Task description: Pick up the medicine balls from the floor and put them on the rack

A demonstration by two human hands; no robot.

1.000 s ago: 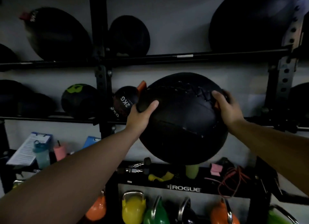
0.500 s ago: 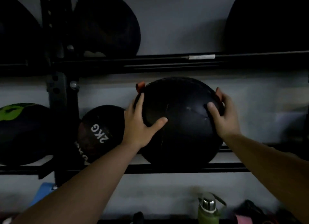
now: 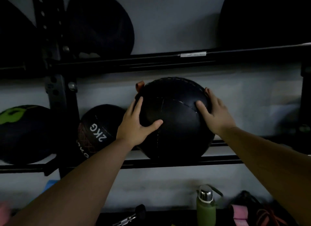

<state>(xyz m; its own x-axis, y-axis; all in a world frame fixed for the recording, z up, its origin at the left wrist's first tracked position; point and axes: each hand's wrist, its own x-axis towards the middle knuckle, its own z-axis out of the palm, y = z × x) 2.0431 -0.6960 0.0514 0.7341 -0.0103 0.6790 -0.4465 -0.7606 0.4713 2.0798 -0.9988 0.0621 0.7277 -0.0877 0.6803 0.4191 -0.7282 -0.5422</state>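
A large black stitched medicine ball rests on the two bars of the rack's middle shelf. My left hand presses its left side, fingers spread and thumb across the front. On the ball's right side lies my right hand, fingers wrapped toward the back. An orange tab sticks up at the ball's upper left. Just left of it sits a smaller black ball marked 2KG.
A black and green ball sits at the far left of the same shelf, past the black upright post. Dark balls fill the upper shelf. Below, a green bottle with a steel cap stands among pink and dark items.
The ball has gone from held in the air in front of the rack to resting on the middle shelf bars. Both hands stayed on its sides, and the view moved closer.
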